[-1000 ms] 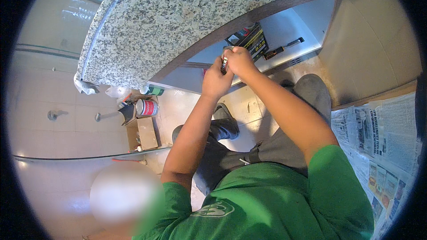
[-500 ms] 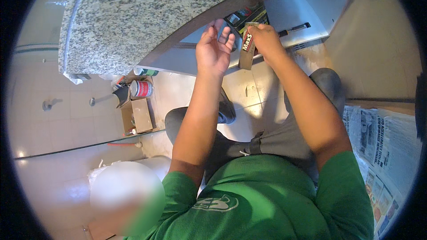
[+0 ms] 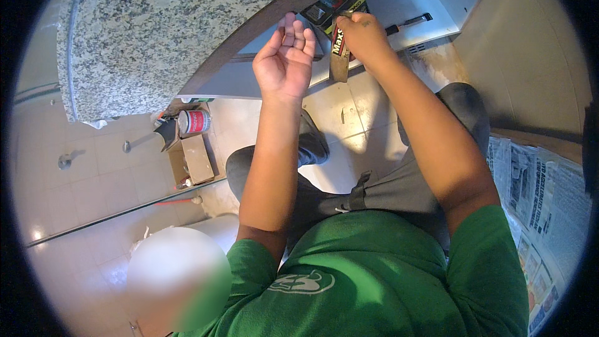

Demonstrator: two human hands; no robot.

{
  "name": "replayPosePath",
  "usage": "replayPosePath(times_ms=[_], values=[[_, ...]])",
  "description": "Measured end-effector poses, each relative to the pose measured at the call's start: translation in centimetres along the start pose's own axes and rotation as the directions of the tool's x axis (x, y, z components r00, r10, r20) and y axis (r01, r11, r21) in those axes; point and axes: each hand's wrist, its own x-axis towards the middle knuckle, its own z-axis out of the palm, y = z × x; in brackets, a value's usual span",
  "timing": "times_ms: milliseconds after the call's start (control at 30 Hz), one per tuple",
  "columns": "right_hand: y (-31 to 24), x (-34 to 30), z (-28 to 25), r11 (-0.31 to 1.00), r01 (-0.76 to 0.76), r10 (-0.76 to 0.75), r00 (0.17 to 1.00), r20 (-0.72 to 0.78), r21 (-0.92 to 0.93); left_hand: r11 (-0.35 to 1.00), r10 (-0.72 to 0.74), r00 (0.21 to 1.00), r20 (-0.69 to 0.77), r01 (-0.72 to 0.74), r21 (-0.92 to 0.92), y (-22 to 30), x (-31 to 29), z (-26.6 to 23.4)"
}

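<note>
My right hand grips a flat brown strip with a dark printed label; its lower end hangs over the edge of the open cabinet. Beside it, my left hand is open, palm up, with the fingers slightly curled and nothing in it. Behind both hands, a black box with yellow edges sits in the cabinet, partly covered by my right hand. To the right of that hand, a dark-handled tool lies on the cabinet floor; its exact kind is hard to tell.
A speckled granite countertop overhangs on the left. Below it on the floor stand a red-and-white can and an open cardboard box. Newspaper sheets lie at the right. A blurred person's shape shows at lower left.
The view has shifted slightly. Both hands sit a little farther left and up, my left palm turned more upward. The brown strip stays in my right hand.
</note>
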Motion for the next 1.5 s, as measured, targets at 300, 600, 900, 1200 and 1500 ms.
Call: replayPosePath(times_ms=[300, 600, 900, 1200, 1500], values=[[-0.4, -0.1, -0.7, 1.0, -0.012, 0.013, 0.999, 0.037, -0.024, 0.997, -0.022, 0.998, -0.06, 0.017, -0.079, 1.0, -0.9, 1.9], [-0.3, -0.3, -1.5, 0.997, 0.046, -0.046, 0.999, 0.014, -0.056, 0.996, 0.082, 0.987, -0.141, -0.075, 0.052, 1.5, -0.9, 0.6], [-1.5, -0.9, -1.9, 0.989, 0.052, -0.053, 0.999, -0.002, -0.135, 1.0, 0.015, 1.0, -0.025, -0.014, 0.016, 0.3, -0.2, 0.4], [-1.2, -0.8, -1.4, 0.983, 0.033, -0.035, 0.999, -0.007, -0.183, 1.0, 0.003, 0.997, -0.072, -0.001, 0.025, -1.0, -0.2, 1.3], [-0.8, -0.7, -1.4, 0.989, 0.0, 0.0, 1.0, 0.0, -0.145, 0.976, 0.099, 0.984, -0.146, -0.068, 0.205, -0.9, -0.6, 1.0]])
